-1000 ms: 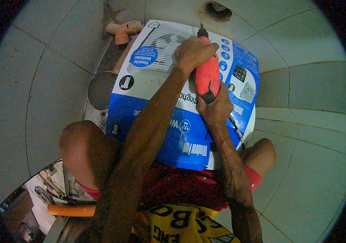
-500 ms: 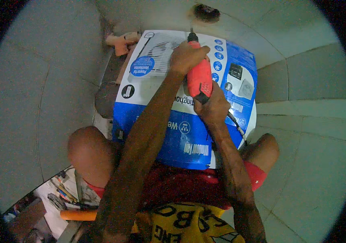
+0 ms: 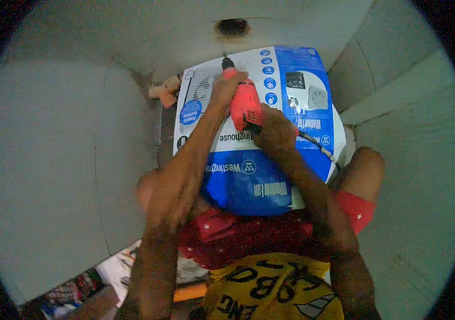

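Observation:
A red power drill (image 3: 245, 106) with a black chuck points away from me, above a blue-and-white cardboard fan box (image 3: 246, 186). My left hand (image 3: 226, 90) wraps around the drill's front body, just behind the chuck. Its rear handle is gripped by my right hand (image 3: 276, 130), whose fingers are partly hidden. The thin drill bit (image 3: 225, 55) reaches toward the pale wall below a dark round hole (image 3: 232, 27); whether its tip touches the wall I cannot tell. From beside my right hand, the power cord (image 3: 318, 146) runs down over the box to the right.
Pale pipe fittings (image 3: 167, 90) stick out at the box's far left corner. Walls (image 3: 51, 133) close in on both sides. My bent knees flank the box. An orange tube-like thing (image 3: 190, 292) and scattered small items lie at the lower left, partly behind my left arm.
The view has shifted, so the wall hole, drill and both hands appear farther left. Both hands keep their hold on the drill, which still points at the wall.

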Demonstrator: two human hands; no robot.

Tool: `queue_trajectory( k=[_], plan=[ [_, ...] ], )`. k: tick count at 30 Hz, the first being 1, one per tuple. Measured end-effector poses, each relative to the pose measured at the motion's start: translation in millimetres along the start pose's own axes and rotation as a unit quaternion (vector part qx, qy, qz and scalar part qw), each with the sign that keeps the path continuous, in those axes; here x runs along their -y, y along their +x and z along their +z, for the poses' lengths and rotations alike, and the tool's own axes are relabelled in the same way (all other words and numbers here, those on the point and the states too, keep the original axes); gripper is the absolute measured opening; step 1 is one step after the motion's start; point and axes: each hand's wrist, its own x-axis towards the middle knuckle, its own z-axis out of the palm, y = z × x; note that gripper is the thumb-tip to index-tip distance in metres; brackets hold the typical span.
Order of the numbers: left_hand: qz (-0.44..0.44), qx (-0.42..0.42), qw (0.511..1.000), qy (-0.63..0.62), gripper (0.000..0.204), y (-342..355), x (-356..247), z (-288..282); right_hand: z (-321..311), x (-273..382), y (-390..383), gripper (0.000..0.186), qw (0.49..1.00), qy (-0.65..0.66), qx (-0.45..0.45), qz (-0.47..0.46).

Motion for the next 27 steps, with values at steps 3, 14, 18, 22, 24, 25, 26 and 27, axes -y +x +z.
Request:
queue_trajectory(
  k=[3,14,18,22,24,25,26,27],
  plan=[
    [0.01,-0.046,0.998,0.032,0.023,-8,-8,0,8,-4,-3,0.058,0.999,-0.015,-0.028,-0.038],
    [-0.015,-0.071,0.994,0.079,0.023,4,0,-2,18,-17,-9,0.074,0.973,-0.053,-0.17,-0.145],
    [-0.028,-0.086,0.991,0.095,0.026,10,2,-12,17,-10,-6,0.078,0.977,-0.045,-0.145,-0.147],
    [-0.021,-0.096,0.99,0.099,0.029,2,-5,4,18,-16,-7,0.079,0.977,-0.072,-0.146,-0.137],
    [-0.025,-0.099,0.99,0.096,0.029,-3,-12,10,17,-15,-7,0.079,0.979,-0.072,-0.138,-0.131],
    [-0.026,-0.104,0.99,0.091,0.029,-4,-14,11,15,-13,-6,0.079,0.98,-0.071,-0.131,-0.13],
    [-0.027,-0.104,0.99,0.093,0.029,-1,-11,6,14,-12,-6,0.079,0.981,-0.07,-0.123,-0.129],
    [-0.032,-0.106,0.988,0.107,0.028,3,-11,5,16,-13,-6,0.079,0.982,-0.07,-0.123,-0.128]
  ],
)
